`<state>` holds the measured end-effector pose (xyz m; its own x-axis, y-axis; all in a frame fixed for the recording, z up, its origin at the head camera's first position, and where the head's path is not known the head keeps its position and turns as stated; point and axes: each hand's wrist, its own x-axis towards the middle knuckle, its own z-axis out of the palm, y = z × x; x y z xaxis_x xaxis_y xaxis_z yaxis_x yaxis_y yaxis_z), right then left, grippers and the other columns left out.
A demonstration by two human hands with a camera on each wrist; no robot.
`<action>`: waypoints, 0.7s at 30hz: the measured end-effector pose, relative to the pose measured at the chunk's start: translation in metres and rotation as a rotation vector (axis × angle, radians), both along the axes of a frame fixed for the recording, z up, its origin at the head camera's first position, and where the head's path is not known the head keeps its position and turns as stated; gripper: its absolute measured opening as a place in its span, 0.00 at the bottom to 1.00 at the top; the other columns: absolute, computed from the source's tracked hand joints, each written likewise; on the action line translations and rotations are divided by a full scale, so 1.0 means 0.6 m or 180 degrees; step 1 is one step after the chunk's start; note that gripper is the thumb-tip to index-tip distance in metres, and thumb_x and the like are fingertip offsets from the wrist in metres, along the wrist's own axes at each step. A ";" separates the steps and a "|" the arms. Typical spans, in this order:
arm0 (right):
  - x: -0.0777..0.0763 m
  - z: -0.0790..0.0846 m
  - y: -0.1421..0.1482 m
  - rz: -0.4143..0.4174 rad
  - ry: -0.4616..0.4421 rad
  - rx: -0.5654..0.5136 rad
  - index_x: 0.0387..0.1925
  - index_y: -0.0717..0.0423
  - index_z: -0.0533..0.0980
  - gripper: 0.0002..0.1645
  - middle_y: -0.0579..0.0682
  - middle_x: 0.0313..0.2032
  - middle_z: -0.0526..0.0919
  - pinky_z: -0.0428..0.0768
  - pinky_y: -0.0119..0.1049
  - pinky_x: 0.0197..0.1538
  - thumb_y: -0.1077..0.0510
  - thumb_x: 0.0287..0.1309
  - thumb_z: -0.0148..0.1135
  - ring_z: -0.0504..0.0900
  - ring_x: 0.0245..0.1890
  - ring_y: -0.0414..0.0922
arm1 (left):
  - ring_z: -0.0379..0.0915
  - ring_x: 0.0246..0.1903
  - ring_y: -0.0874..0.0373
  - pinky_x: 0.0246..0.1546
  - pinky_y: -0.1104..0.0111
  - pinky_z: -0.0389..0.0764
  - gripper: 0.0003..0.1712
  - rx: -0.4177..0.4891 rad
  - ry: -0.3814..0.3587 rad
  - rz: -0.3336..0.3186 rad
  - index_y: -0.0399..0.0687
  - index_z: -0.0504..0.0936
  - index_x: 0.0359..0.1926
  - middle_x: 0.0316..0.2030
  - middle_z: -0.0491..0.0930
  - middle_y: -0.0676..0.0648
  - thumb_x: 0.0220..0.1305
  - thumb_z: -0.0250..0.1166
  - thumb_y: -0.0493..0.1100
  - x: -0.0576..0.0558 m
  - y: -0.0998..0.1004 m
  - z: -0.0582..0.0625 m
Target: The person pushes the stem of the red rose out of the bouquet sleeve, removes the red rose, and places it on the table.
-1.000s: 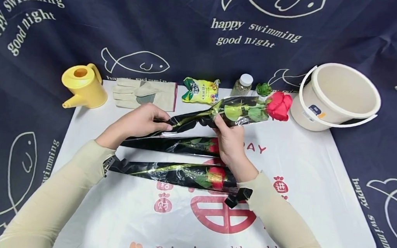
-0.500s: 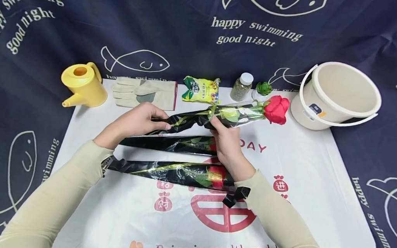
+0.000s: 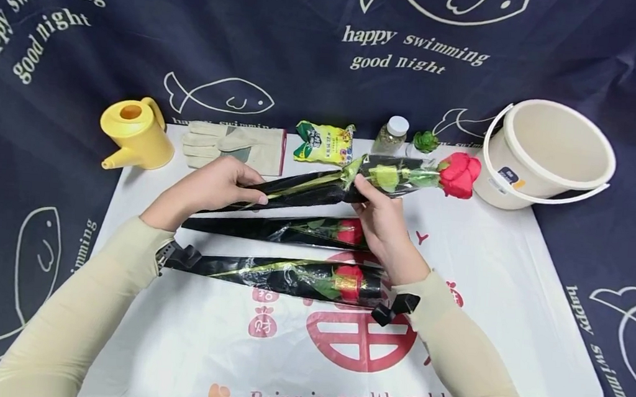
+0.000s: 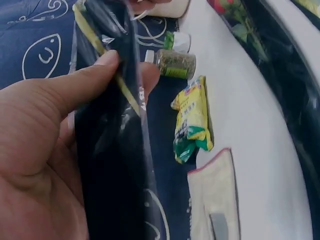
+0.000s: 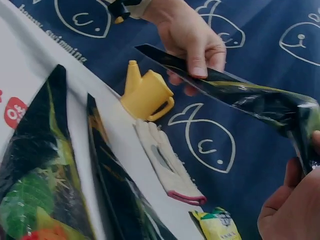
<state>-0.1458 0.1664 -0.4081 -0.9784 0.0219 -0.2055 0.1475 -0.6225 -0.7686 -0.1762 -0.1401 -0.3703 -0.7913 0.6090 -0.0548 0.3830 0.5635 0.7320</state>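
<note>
A red rose (image 3: 459, 175) in a black and clear plastic sleeve (image 3: 307, 188) is held up between both hands, its bloom sticking out at the sleeve's wide right end. My left hand (image 3: 215, 184) pinches the narrow stem end; the left wrist view shows its thumb flat on the black wrap (image 4: 112, 160). Farther along, below the bloom, my right hand (image 3: 385, 225) grips the sleeve, thumb on top. The sleeve bends near this hand in the right wrist view. Two more wrapped roses lie below on the white sheet, a middle one (image 3: 276, 228) and a nearer one (image 3: 289, 277).
Along the back stand a yellow watering can (image 3: 138, 134), work gloves (image 3: 255, 147), a yellow-green packet (image 3: 324, 143), a white-capped jar (image 3: 391, 137), a small potted succulent (image 3: 426, 141) and a cream bucket (image 3: 546, 151) at right. A dark fish-print cloth (image 3: 308, 42) hangs behind.
The right hand has shifted right with the rose, carrying the bloom toward the bucket. The bloom dipped, then rose again. The left hand moved slightly left, and the crumpled sleeve between the hands is straighter.
</note>
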 end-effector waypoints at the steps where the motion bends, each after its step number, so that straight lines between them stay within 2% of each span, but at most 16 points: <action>1: -0.003 0.000 0.006 -0.0008 0.0059 -0.0060 0.50 0.56 0.73 0.28 0.52 0.43 0.78 0.72 0.37 0.42 0.62 0.46 0.73 0.77 0.39 0.45 | 0.76 0.35 0.63 0.39 0.65 0.74 0.05 -0.0025 -0.0030 0.0018 0.54 0.86 0.34 0.33 0.82 0.56 0.57 0.69 0.47 -0.001 -0.003 0.000; 6: -0.011 0.001 0.028 0.0048 0.0309 -0.0130 0.57 0.53 0.70 0.31 0.51 0.48 0.75 0.73 0.36 0.42 0.64 0.50 0.70 0.76 0.44 0.45 | 0.75 0.32 0.63 0.37 0.65 0.73 0.04 -0.0161 -0.0070 0.0032 0.55 0.86 0.32 0.29 0.82 0.58 0.57 0.68 0.47 -0.006 -0.013 -0.003; 9: -0.012 0.000 0.030 0.0081 0.0320 -0.0127 0.58 0.53 0.69 0.34 0.51 0.49 0.75 0.74 0.36 0.41 0.64 0.49 0.70 0.76 0.43 0.44 | 0.73 0.31 0.62 0.35 0.65 0.72 0.04 -0.0149 -0.0082 -0.0056 0.54 0.86 0.32 0.30 0.82 0.58 0.58 0.68 0.46 -0.006 -0.014 -0.006; 16: -0.010 -0.012 0.036 -0.0311 0.0233 -0.0435 0.59 0.51 0.68 0.37 0.54 0.54 0.73 0.76 0.38 0.46 0.65 0.46 0.72 0.76 0.49 0.48 | 0.70 0.27 0.60 0.32 0.64 0.71 0.04 -0.0183 -0.0221 -0.0084 0.52 0.85 0.33 0.29 0.81 0.56 0.59 0.67 0.46 -0.006 -0.019 -0.006; 18: -0.007 -0.016 0.035 -0.0331 0.0223 -0.0476 0.60 0.51 0.68 0.37 0.54 0.55 0.73 0.76 0.38 0.46 0.66 0.47 0.71 0.76 0.50 0.48 | 0.71 0.30 0.60 0.35 0.63 0.72 0.06 -0.0138 -0.0215 -0.0113 0.51 0.85 0.36 0.32 0.81 0.55 0.59 0.67 0.46 -0.007 -0.020 -0.006; 21: -0.004 -0.021 0.028 -0.0299 0.0223 -0.0459 0.61 0.51 0.67 0.37 0.54 0.54 0.73 0.76 0.37 0.43 0.66 0.49 0.70 0.76 0.48 0.47 | 0.73 0.38 0.62 0.42 0.63 0.72 0.15 -0.0012 -0.0152 -0.0205 0.50 0.83 0.44 0.40 0.80 0.55 0.59 0.67 0.50 -0.007 -0.013 -0.010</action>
